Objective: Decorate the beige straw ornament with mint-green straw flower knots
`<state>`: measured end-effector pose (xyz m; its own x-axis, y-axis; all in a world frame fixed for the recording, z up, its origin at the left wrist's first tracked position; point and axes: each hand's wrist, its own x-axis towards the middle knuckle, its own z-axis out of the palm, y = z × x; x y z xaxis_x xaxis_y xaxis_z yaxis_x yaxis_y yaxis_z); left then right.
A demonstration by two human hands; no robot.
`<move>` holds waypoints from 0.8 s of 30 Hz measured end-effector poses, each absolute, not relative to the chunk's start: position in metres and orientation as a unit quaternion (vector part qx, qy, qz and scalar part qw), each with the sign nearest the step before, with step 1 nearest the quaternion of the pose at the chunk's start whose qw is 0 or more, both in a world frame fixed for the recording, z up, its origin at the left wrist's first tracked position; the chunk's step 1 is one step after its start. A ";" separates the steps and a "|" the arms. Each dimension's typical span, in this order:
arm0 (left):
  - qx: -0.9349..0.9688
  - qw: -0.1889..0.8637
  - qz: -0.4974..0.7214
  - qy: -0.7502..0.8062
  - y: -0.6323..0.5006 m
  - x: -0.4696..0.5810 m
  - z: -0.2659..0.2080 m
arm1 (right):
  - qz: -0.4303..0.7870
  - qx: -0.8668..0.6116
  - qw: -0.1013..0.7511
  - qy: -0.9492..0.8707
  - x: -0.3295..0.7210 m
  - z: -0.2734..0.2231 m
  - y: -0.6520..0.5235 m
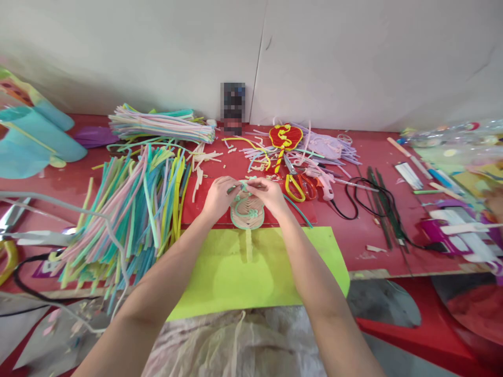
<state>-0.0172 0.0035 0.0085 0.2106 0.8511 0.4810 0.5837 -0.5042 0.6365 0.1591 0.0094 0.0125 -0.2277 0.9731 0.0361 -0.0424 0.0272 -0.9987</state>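
Note:
A small fan-shaped craft (261, 212) of cream pipe cleaners lies in front of me, with a mint-green outline, a small mint flower and a pale handle pointing toward me. At its top edge, my left hand (222, 198) is closed in a pinch on a mint-green pipe cleaner piece (244, 184). My right hand (269, 195) pinches the same piece from the other side. Fingertips partly hide the piece and the fan's upper part. A blue-green pipe cleaner (298, 210) lies just right of my right hand.
Bundled pastel pipe cleaners (129, 209) spread at left. A red-and-yellow fan (286, 137), yellow-handled scissors (294, 188) and a pink glue gun (323, 183) with a black cord (353, 196) lie to the right. A yellow-green sheet (314, 267) hangs at the front edge.

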 end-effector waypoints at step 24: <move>0.738 0.112 0.445 0.495 -0.004 -0.012 0.008 | 0.669 -0.396 0.531 -0.335 0.128 0.004 0.003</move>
